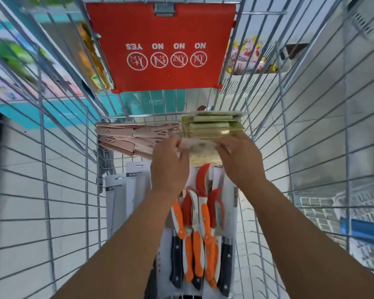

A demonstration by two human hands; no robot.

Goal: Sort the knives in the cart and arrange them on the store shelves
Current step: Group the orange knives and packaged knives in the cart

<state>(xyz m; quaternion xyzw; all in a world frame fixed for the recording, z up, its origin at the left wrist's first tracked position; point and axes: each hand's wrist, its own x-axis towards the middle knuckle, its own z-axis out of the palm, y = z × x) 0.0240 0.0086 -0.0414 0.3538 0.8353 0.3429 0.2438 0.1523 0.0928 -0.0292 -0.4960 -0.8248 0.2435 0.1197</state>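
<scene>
I look down into a wire shopping cart point(69, 190). My left hand point(170, 167) and my right hand point(240, 160) both grip one flat packaged knife point(201, 147), each at one end, above the cart floor. Just beyond it lies a stack of green-handled packaged knives point(213, 125). Pink sheathed knives point(134, 137) are piled to the left of that stack. Under my forearms lie orange-handled knives with red sheaths point(200, 216), black-handled knives point(176, 260) and carded knives in grey-white packs point(125, 190).
The red fold-down child seat flap point(164, 46) with NO/YES symbols closes the cart's far end. Store shelving with blurred goods point(13, 61) runs on the left. A white basket of packets point(253, 59) and a blue handle point(363, 229) sit outside on the right.
</scene>
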